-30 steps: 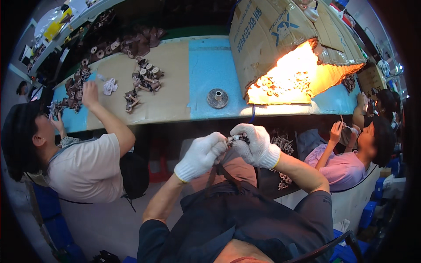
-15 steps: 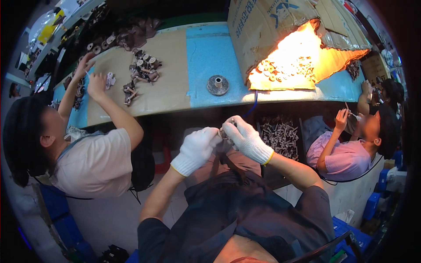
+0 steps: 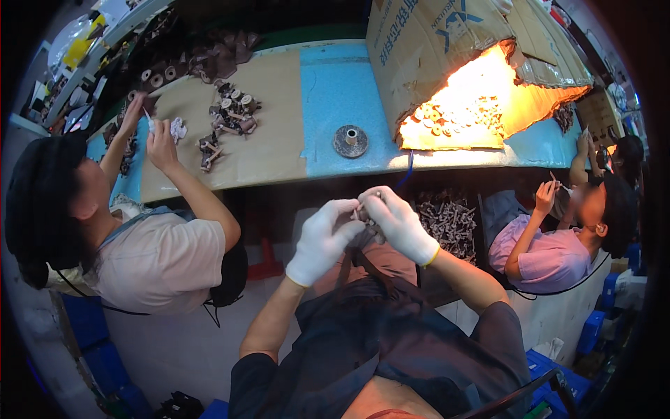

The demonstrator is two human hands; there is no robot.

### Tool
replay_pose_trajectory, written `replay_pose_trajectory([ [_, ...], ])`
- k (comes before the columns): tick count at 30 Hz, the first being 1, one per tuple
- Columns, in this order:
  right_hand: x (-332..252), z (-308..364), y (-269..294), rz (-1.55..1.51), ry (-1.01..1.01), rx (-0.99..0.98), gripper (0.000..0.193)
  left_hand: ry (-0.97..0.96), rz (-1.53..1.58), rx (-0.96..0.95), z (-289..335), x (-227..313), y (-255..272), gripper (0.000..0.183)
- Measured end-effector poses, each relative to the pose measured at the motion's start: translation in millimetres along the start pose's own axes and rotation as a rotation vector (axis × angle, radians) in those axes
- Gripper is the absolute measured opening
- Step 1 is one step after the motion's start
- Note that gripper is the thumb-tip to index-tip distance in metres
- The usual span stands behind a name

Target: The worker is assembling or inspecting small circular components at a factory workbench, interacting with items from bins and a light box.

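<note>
Brown sheeting (image 3: 272,140) and a blue covering (image 3: 326,91) lay side by side along the workbench (image 3: 244,180), with a large cardboard box (image 3: 429,38) standing toward its right. Intense orange-white light filled the torn opening of the box, where many small round parts (image 3: 441,124) lay in a heap. Left of the box, a round grey base with a short central tube (image 3: 350,142) stood on the blue covering, and a cluster of small brown-and-cream parts (image 3: 236,112) rested farther left on the sheeting.

Nearer than the bench edge, the left hand (image 3: 319,241) and right hand (image 3: 398,222), both in white knit gloves, met above the person's lap. Between their fingertips was a small part (image 3: 361,213), its shape largely hidden. The right thumb and fingers were closed on it; the left fingers curved toward it with the thumb slightly apart, and whether they gripped it could not be told. Just beyond the right hand, below the bench, lay a mass of slender parts (image 3: 447,223). Co-workers sat on either side, the left one in a pale shirt (image 3: 167,258), the right one in pink (image 3: 551,255).
</note>
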State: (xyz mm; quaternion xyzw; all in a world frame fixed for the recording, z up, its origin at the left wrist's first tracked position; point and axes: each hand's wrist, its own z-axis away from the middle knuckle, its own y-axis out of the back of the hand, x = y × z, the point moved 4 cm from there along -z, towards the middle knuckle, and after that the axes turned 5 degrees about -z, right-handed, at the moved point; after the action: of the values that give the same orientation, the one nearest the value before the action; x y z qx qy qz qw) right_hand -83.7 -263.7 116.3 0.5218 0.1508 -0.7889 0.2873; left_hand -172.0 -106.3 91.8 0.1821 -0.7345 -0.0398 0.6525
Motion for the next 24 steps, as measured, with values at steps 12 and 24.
replay_pose_trajectory([
  [12,24.9,-8.4,1.1,0.397,0.613,0.095,0.033,0.509,0.443,-0.190,-6.1,-3.8,-1.9,0.030],
  [24,41.7,-29.8,-7.7,-0.329,-0.087,-0.147,0.048,0.080,-0.268,0.386,-62.5,-21.6,66.2,0.033],
])
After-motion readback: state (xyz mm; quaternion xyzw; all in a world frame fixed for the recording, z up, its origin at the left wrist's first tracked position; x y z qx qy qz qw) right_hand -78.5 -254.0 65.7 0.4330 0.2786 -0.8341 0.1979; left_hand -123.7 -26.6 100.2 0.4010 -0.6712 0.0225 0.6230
